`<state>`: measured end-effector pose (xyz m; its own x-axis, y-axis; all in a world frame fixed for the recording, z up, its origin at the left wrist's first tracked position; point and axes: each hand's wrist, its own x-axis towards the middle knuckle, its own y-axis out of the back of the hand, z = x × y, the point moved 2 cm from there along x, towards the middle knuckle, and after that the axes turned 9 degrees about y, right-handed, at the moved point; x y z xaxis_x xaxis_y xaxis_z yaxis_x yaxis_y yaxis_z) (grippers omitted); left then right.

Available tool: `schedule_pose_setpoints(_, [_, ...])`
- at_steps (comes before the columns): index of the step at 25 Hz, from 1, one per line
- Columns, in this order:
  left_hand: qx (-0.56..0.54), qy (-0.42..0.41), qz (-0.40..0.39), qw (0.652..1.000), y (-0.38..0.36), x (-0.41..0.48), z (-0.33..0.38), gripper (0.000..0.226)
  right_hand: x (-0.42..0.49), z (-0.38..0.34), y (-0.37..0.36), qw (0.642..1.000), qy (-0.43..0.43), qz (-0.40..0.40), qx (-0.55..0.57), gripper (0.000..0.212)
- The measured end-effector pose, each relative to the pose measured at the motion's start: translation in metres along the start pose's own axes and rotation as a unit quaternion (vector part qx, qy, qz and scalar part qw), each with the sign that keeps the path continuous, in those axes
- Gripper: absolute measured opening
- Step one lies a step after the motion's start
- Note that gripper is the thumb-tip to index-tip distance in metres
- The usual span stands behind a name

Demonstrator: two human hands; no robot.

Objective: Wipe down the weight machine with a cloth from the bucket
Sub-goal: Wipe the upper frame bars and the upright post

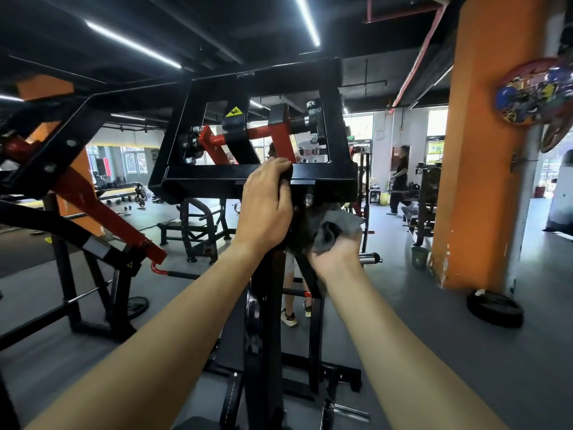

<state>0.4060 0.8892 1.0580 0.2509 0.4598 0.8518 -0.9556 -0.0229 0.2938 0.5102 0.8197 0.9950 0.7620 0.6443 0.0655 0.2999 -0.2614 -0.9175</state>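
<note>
At the head of the weight machine (325,175), just under its black box frame, both hands are up on the metal. The right hand (336,259) is clenched around a bunched grey cloth (339,223) and presses it against the junction where the upright post meets the frame's lower bar. The left hand (266,203) has its fingers curled over that same bar, gripping the machine just beside the cloth. Something dark shows under its fingertips (a fold of the cloth or only part of the frame, I cannot tell which).

As to progress, the fetching looks done. The cloth is in hand and at the machine, while a small green bucket (418,257) stands on the floor well apart, at the foot of the orange pillar (483,150). It is likely the bucket the task means, though nothing inside it can be seen from here.

The wiping itself seems under way, high on the machine. The black paint shows no clear wet or dry streaks, so which parts have been gone over cannot be read. Judging by how much machine there is, a good deal could be left: the red pivot arms (280,138) inside the frame, the post below the hands, and the base on the floor.
</note>
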Motion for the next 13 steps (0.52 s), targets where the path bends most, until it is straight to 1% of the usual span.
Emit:
schedule_pose_setpoints(2, [-0.002, -0.007, 0.003, 1.000, 0.000, 0.000, -0.001, 0.038, -0.004, -0.015, 0.004, 1.000, 0.018, 0.024, 0.005, 0.042])
schedule_pose_setpoints(3, [-0.001, -0.008, 0.003, 1.000, 0.000, 0.000, -0.001, 0.038, -0.003, -0.016, 0.004, 0.999, 0.028, 0.030, 0.014, 0.046])
schedule_pose_setpoints(7, [0.012, -0.016, 0.006, 1.000, 0.000, 0.001, 0.000, 0.038, -0.012, 0.014, -0.016, 0.999, 0.033, -0.002, 0.025, 0.031])
schedule_pose_setpoints(9, [0.017, -0.026, -0.008, 0.999, 0.001, 0.000, -0.004, 0.042, -0.015, 0.023, -0.017, 0.997, 0.076, -0.001, -0.023, 0.023])
schedule_pose_setpoints(10, [0.020, -0.034, -0.017, 0.999, 0.002, -0.001, -0.006, 0.045, -0.016, 0.024, -0.017, 0.994, 0.100, 0.002, -0.041, 0.013])
schedule_pose_setpoints(11, [0.023, -0.044, -0.026, 0.998, 0.004, -0.001, -0.010, 0.047, -0.019, 0.025, -0.017, 0.992, 0.127, -0.006, -0.019, 0.002])
schedule_pose_setpoints(12, [0.026, -0.057, -0.035, 0.997, 0.006, 0.000, -0.014, 0.049, -0.021, 0.029, -0.018, 0.987, 0.157, 0.001, -0.009, 0.007])
schedule_pose_setpoints(13, [0.031, -0.074, -0.047, 0.996, 0.008, 0.001, -0.018, 0.049, -0.022, 0.032, -0.020, 0.982, 0.184, 0.019, -0.028, 0.008])
